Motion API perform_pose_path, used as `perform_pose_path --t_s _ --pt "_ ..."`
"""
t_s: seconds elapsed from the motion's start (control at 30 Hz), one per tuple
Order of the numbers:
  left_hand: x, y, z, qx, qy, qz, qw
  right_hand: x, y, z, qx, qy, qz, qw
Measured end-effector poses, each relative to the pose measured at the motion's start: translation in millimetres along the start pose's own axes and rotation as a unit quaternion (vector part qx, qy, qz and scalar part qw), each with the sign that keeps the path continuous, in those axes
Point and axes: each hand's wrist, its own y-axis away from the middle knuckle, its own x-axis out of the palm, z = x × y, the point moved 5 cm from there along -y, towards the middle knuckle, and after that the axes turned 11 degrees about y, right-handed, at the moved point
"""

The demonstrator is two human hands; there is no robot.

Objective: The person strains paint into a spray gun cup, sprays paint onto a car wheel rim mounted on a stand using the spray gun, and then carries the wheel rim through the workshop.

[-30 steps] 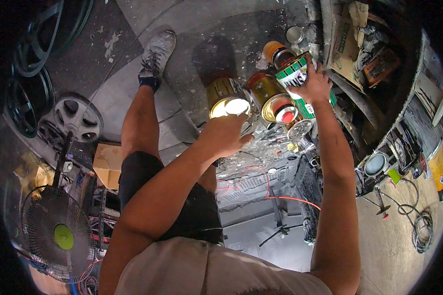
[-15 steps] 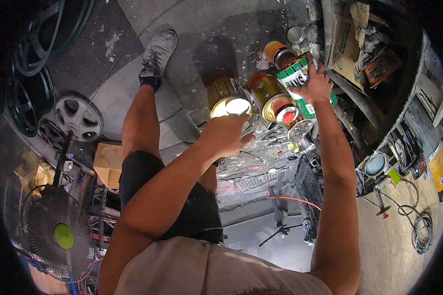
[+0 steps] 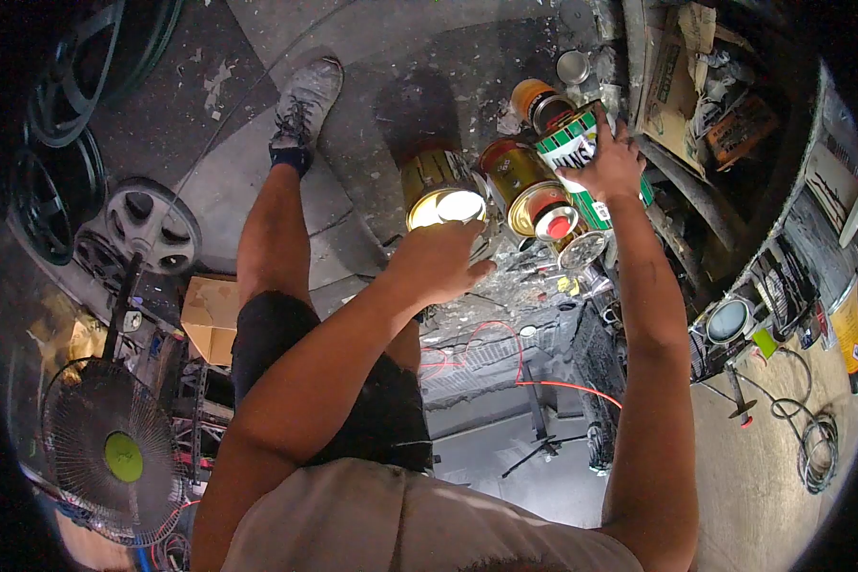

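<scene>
My right hand (image 3: 610, 167) is wrapped over a green and white tin (image 3: 567, 148), fingers spread across its side. The tin leans on its side beside other cans. My left hand (image 3: 439, 259) is closed in front of a gold tin (image 3: 439, 181) with a bright white patch in its mouth. Its fingertips are partly hidden, so what they hold cannot be made out. Between my hands lie another gold tin (image 3: 515, 186) and a small can with a red centre (image 3: 555, 221). An orange-topped container (image 3: 532, 95) stands behind them.
A standing fan (image 3: 119, 453) is at lower left, below a spoked wheel (image 3: 153, 224) and a cardboard box (image 3: 210, 315). Torn cardboard (image 3: 672, 71) fills the upper right. A red cord (image 3: 572, 386) crosses the floor, and a coiled cable (image 3: 815, 453) lies far right.
</scene>
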Motion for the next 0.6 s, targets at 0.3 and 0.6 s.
perform_pose_path --t_s 0.3,0.6 --pt "-2.8 0.2 -2.8 0.0 -0.005 0.003 1.0 -5.0 2.0 2.2 0.005 0.024 0.0 1.0" --pt "-1.7 1.4 -2.1 -0.009 0.001 0.014 1.0 2.4 1.1 -1.2 -0.005 -0.001 -0.023 1.0"
